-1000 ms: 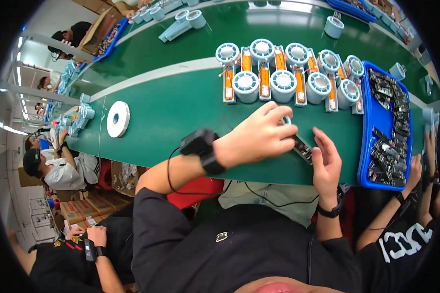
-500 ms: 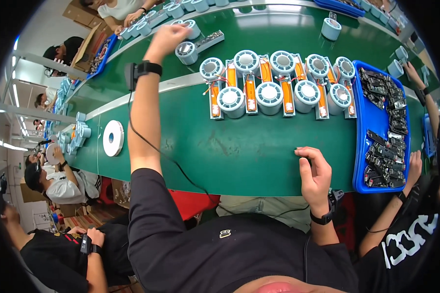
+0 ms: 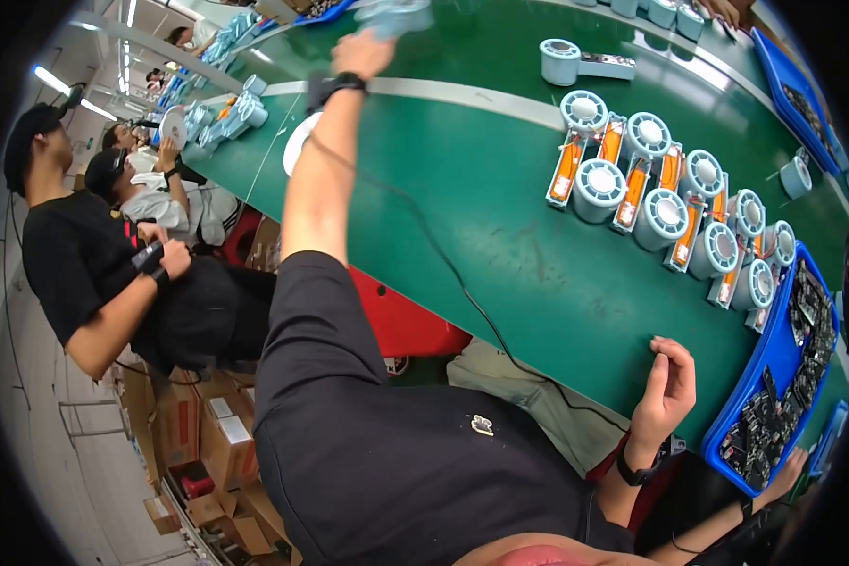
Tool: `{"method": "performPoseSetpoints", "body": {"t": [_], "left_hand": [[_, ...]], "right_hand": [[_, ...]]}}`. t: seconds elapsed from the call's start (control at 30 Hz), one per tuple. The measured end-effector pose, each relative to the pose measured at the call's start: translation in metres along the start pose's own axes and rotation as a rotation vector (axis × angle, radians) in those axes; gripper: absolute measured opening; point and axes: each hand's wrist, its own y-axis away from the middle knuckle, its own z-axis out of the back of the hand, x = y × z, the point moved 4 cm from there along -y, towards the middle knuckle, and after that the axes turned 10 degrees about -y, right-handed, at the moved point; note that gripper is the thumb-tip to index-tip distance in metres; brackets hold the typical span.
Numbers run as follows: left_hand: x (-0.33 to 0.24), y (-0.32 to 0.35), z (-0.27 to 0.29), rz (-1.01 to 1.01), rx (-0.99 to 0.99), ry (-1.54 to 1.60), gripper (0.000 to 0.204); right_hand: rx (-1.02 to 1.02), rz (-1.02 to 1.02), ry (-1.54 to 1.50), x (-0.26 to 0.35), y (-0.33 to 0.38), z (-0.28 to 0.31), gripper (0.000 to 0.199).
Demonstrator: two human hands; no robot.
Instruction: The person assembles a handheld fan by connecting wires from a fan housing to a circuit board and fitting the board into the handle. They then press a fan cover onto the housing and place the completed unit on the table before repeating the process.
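Observation:
My left hand reaches out to the far side of the green table. Its fingers are closed on a light-blue handheld fan body, which is smeared by motion. Low over the near table edge, my right hand is loosely curled, thumb apart from the fingers, with nothing seen in it. Beyond it stand two staggered rows of light-blue fan bodies, round ends up, with orange batteries in their handles. Another fan body lies farther back, its handle pointing right.
A blue tray of black circuit boards adjoins the rows at right. A pale rail crosses the green table. A white roll is partly behind my left forearm. A black cable hangs from my left wrist. Co-workers sit at left.
My view has swung left, so the rows appear farther right and tilted. My left hand has moved left along the far side, carrying a fan body. The right hand keeps its loose curl.

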Motion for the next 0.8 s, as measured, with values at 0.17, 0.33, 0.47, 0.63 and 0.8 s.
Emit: {"method": "performPoseSetpoints", "body": {"t": [0.17, 0.33, 0.47, 0.63, 0.8], "left_hand": [[0.237, 0.106, -0.025, 0.550, 0.245, -0.124, 0.068], [0.285, 0.162, -0.052, 0.906, 0.443, -0.121, 0.075], [0.206, 0.130, -0.006, 0.529, -0.117, -0.026, 0.055], [-0.041, 0.214, 0.104, -0.575, 0.148, 0.753, 0.030], [-0.189, 0.301, 0.151, -0.905, -0.064, 0.828, 0.058]], "right_hand": [[0.031, -0.002, 0.052, -0.002, -0.003, -0.004, 0.014], [-0.007, -0.007, 0.086, -0.001, -0.002, -0.001, 0.013], [-0.007, -0.141, 0.060, 0.006, -0.004, -0.004, 0.013], [0.069, -0.037, 0.160, 0.034, -0.003, -0.004, 0.013], [0.034, 0.003, 0.225, 0.056, 0.000, 0.014, 0.015]]}}
